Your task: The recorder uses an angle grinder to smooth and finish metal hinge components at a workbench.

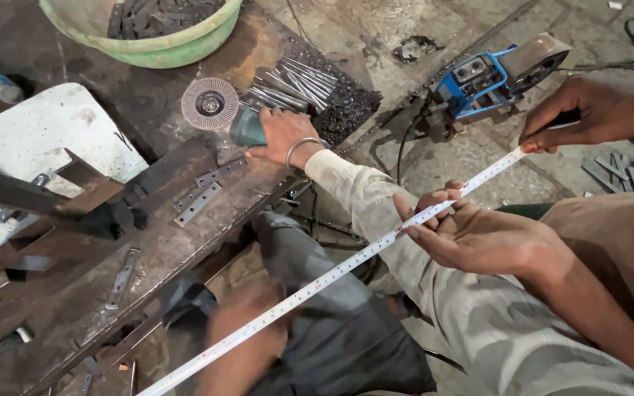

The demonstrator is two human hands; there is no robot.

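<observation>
As tape [332,273] crosses, left hand [471,231] cups.

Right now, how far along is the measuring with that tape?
Done: the tape measure is pulled out long, running off the lower left edge. In hand: the right hand pinches its upper part, the left hand pinches it further along. Left: it hangs in air, laid against no workpiece yet; its far end is out of view.
</observation>
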